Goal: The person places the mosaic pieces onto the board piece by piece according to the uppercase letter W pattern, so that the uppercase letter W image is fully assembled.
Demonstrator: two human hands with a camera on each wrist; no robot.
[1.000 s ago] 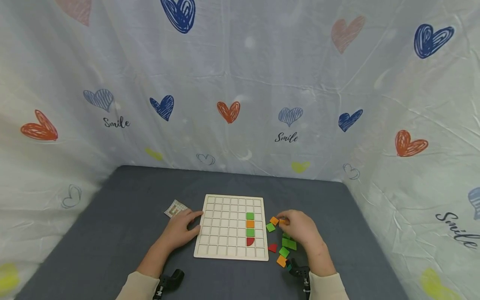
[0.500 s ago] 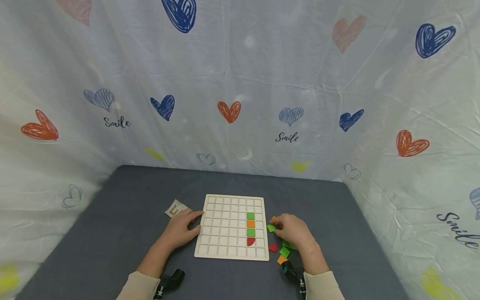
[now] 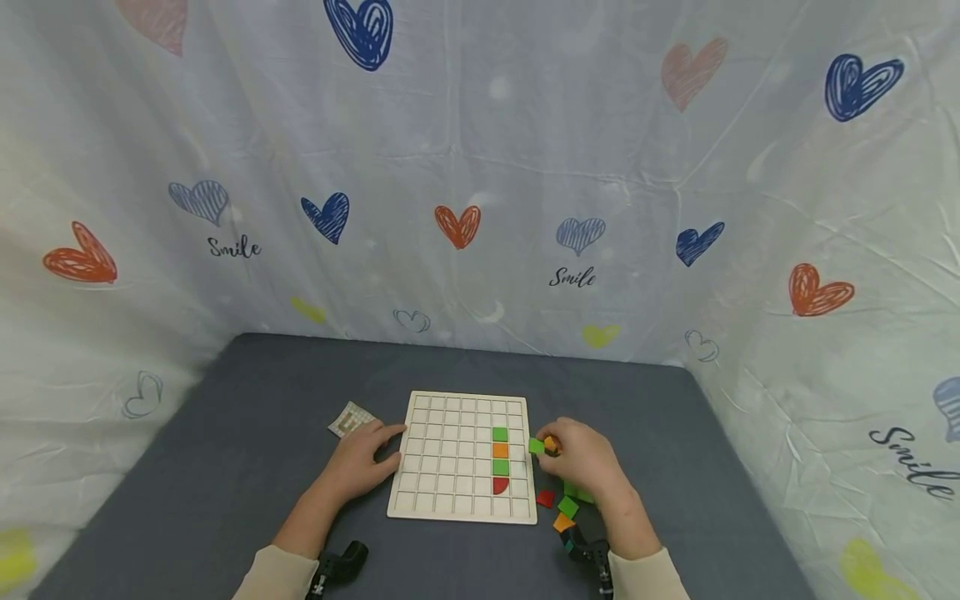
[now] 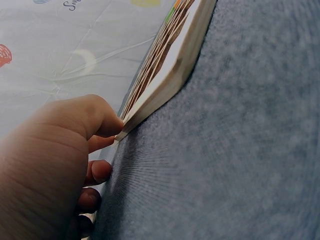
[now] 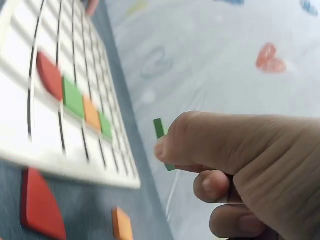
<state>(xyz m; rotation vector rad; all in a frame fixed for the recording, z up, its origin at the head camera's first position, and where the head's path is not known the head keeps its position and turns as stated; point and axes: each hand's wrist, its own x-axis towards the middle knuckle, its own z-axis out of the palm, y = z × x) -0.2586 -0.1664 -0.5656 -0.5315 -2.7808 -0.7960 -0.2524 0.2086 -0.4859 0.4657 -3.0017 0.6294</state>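
Note:
A pale wooden grid board (image 3: 431, 502) lies on the table. Its filled column, right of centre, has a green square tile (image 3: 499, 434), an orange tile (image 3: 500, 450), another green tile (image 3: 500, 467) and a red quarter-round tile (image 3: 500, 486). My left hand (image 3: 362, 457) touches the board's left edge with fingertips and thumb. Just off the right edge, my right hand (image 3: 583, 454) pinches a green square tile (image 5: 159, 129) between thumb and finger, raised above the table in the right wrist view. An orange tile (image 3: 551, 444) shows by those fingers.
Right of the board lie a red tile (image 3: 545, 498), a green tile (image 3: 568, 507) and an orange tile (image 3: 563, 522). More green tiles (image 3: 579, 492) are partly hidden under my right hand. A small patterned card (image 3: 349, 418) lies beyond my left hand.
My right hand has moved left from the loose tiles towards the board and has picked up a green tile. My left hand stays at the board's edge.

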